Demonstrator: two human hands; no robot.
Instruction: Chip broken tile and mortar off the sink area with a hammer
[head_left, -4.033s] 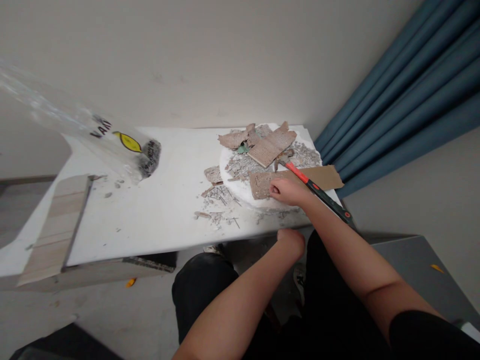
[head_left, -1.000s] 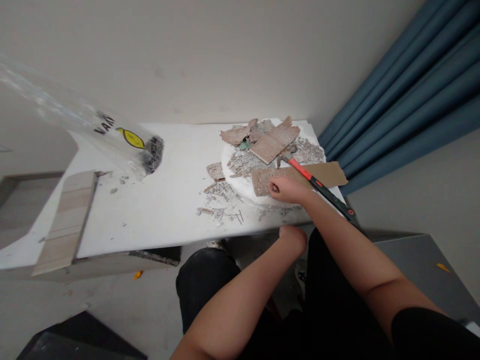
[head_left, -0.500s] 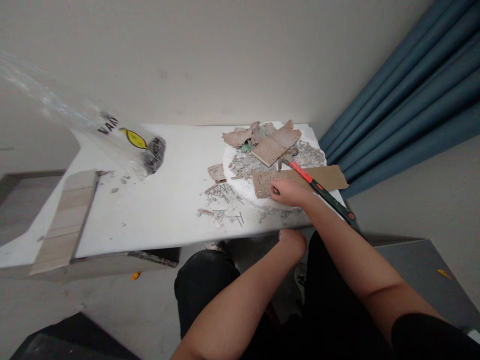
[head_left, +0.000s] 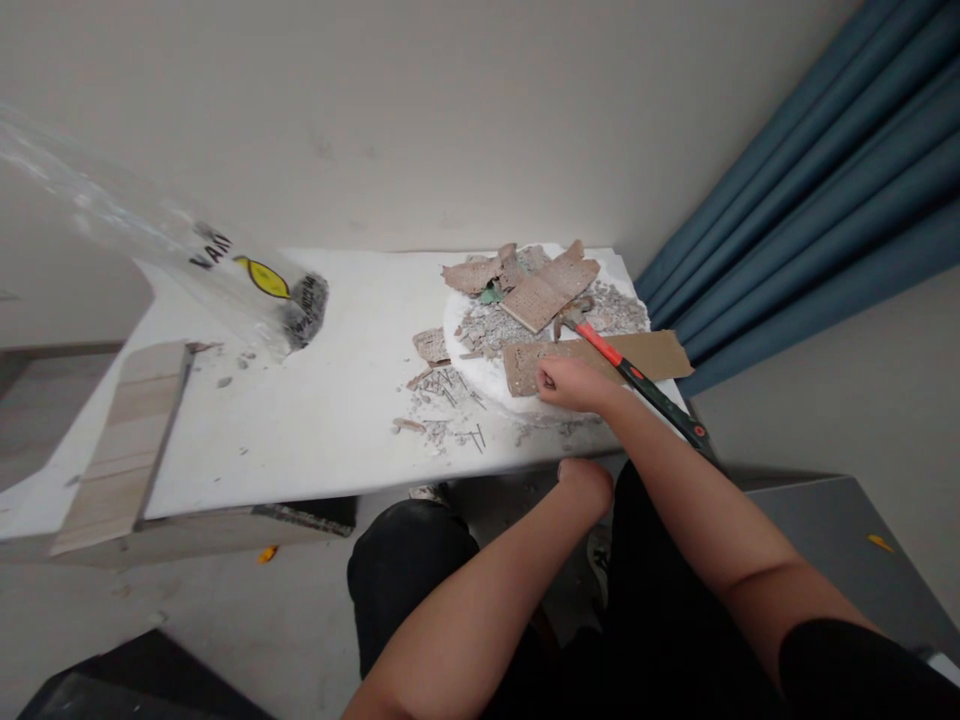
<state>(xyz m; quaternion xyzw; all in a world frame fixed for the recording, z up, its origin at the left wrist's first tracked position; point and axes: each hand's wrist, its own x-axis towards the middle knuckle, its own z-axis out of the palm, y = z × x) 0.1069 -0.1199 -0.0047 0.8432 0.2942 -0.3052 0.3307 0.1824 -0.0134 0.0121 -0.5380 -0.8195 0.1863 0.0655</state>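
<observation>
My right hand (head_left: 568,384) is curled into a fist with nothing visible in it, resting at the near edge of a brown cardboard strip (head_left: 649,356). Beside it lies a claw hammer (head_left: 637,380) with a red and black handle, untouched, its head among the debris. Below the table edge is my left hand (head_left: 589,483), bent at the wrist, its fingers hidden. Torn brown cardboard pieces (head_left: 551,285) and grey rubble (head_left: 487,330) cover a round white slab (head_left: 454,345). Loose nails (head_left: 478,437) are scattered at its near left.
A clear plastic bag (head_left: 247,270) with grey bits in its bottom stands on the white table (head_left: 352,370). A wood-patterned plank (head_left: 124,445) crosses the table's left end. Blue curtains (head_left: 810,200) hang at right, above a grey box (head_left: 840,540).
The view has shifted very slightly. Both hands, the hammer and the debris stay as they were.
</observation>
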